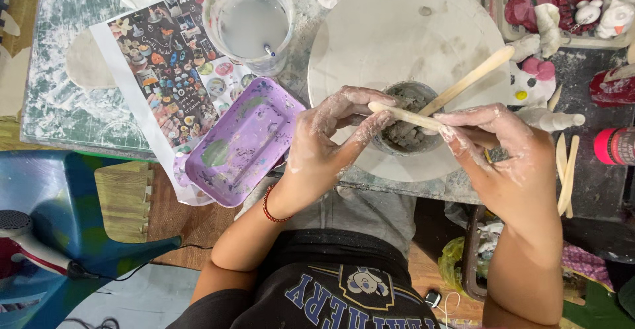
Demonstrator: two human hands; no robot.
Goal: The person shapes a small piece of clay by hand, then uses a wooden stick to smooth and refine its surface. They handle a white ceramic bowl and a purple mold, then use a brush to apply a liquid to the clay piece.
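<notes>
A small grey clay cup [408,118] stands on a round pale turntable [397,31]. My left hand [327,140], smeared with clay, grips the cup's left side, fingers curled on its rim. My right hand [506,160] holds a wooden modelling stick [405,115] that lies across the cup's mouth, its tip touching my left fingers. A second wooden stick [471,79] leans out of the cup toward the upper right.
A purple plastic tray [243,145] lies left of the turntable on a printed picture sheet [165,64]. A clear tub of cloudy water [250,21] stands behind it. Painted clay figures [569,4], more wooden sticks [566,170] and a red bottle [615,145] crowd the right.
</notes>
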